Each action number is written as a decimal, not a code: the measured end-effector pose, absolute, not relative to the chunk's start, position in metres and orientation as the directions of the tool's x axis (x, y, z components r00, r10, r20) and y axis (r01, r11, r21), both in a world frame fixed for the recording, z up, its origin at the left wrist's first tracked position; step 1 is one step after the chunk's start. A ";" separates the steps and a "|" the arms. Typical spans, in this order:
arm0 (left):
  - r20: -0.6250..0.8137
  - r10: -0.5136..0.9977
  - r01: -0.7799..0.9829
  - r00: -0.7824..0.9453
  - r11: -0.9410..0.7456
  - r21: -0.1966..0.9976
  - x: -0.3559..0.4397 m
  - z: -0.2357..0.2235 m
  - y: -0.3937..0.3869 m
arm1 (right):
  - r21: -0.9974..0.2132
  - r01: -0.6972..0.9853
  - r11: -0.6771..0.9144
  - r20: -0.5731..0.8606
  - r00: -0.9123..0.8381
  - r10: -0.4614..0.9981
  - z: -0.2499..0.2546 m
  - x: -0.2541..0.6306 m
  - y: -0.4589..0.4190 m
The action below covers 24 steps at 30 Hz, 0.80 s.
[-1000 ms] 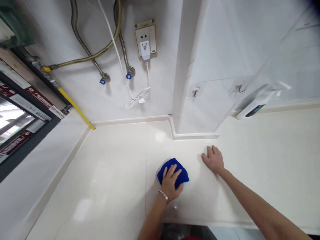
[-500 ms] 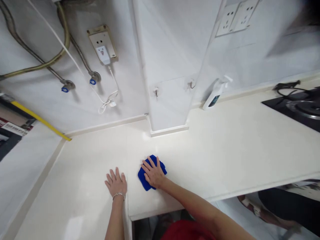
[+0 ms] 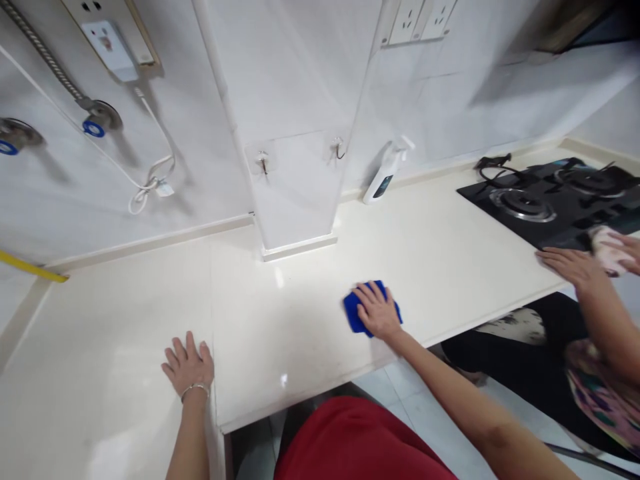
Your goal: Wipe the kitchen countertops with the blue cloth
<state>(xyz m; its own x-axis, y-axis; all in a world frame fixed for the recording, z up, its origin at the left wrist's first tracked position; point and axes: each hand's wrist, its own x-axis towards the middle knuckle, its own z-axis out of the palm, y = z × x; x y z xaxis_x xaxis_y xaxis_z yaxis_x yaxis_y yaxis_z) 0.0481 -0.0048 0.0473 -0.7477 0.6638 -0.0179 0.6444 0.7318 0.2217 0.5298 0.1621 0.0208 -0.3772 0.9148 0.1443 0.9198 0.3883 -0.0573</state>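
Observation:
Pressed down on a blue cloth (image 3: 356, 312) is my right hand (image 3: 379, 313), its fingers laid over the top and the thumb near one edge. The cloth lies folded or bunched on the pale countertop (image 3: 295, 313), close to its front edge. Part of it is hidden under the palm. My left hand (image 3: 189, 365), with a bracelet (image 3: 196, 388) at the wrist, rests palm down on the counter beside a seam, fingers spread and holding nothing.
A white spray bottle (image 3: 387, 172) leans against the back wall. At the right is a black gas hob (image 3: 555, 193), where another person's hand (image 3: 575, 270) rests and their other hand holds a pale cloth (image 3: 606, 248). A wall pillar (image 3: 300, 193) juts onto the counter.
My right hand has slid the blue cloth rightward along the counter. The view has turned right, bringing in more of the hob and the other person's hands. My left hand stays flat on the counter.

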 end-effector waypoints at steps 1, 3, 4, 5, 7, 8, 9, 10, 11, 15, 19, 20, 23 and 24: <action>-0.013 0.664 0.644 -0.748 0.730 0.229 0.049 0.047 -0.005 | -0.027 0.945 0.327 0.153 -0.319 0.935 0.020 0.551 0.165; -0.005 0.667 0.647 -0.745 0.724 0.240 0.049 0.047 -0.006 | -0.014 0.983 0.186 0.174 -0.180 0.968 0.019 0.583 0.166; 0.001 0.670 0.650 -0.743 0.720 0.244 0.049 0.047 -0.006 | -0.026 0.993 0.116 0.187 -0.109 0.976 0.019 0.592 0.164; 0.005 0.673 0.653 -0.740 0.716 0.248 0.049 0.047 -0.006 | -0.045 0.998 0.045 0.203 -0.035 0.979 0.019 0.594 0.162; 0.011 0.674 0.655 -0.738 0.713 0.252 0.050 0.047 -0.006 | -0.088 0.993 -0.082 0.239 0.101 0.966 0.019 0.583 0.152; 0.013 0.673 0.654 -0.739 0.713 0.253 0.050 0.048 -0.006 | -0.104 0.988 -0.118 0.252 0.141 0.957 0.019 0.570 0.145; 0.011 0.672 0.652 -0.740 0.714 0.254 0.050 0.048 -0.006 | -0.117 0.983 -0.140 0.263 0.167 0.950 0.018 0.553 0.136; 0.009 0.671 0.651 -0.741 0.716 0.255 0.050 0.048 -0.006 | -0.124 0.986 -0.116 0.258 0.145 0.955 0.018 0.534 0.126; 0.007 0.670 0.649 -0.743 0.717 0.257 0.051 0.048 -0.006 | -0.127 0.990 -0.059 0.239 0.089 0.967 0.017 0.514 0.116; 0.016 0.672 0.651 -0.740 0.710 0.267 0.051 0.047 -0.005 | -0.170 0.967 0.192 0.109 -0.175 0.978 0.020 0.433 0.076; 0.025 0.682 0.663 -0.731 0.701 0.263 0.051 0.049 -0.004 | -0.306 0.773 0.555 -0.006 -0.585 0.811 0.038 0.364 0.055; 0.019 0.681 0.660 -0.732 0.702 0.267 0.052 0.050 -0.003 | -0.344 0.692 0.634 -0.012 -0.679 0.734 0.043 0.349 0.053; 0.004 0.671 0.644 -0.742 0.710 0.284 0.055 0.055 -0.001 | -0.417 0.547 0.726 -0.001 -0.799 0.602 0.056 0.319 0.051; 0.002 0.669 0.641 -0.743 0.712 0.286 0.056 0.057 0.000 | -0.429 0.536 0.727 0.007 -0.803 0.596 0.058 0.315 0.050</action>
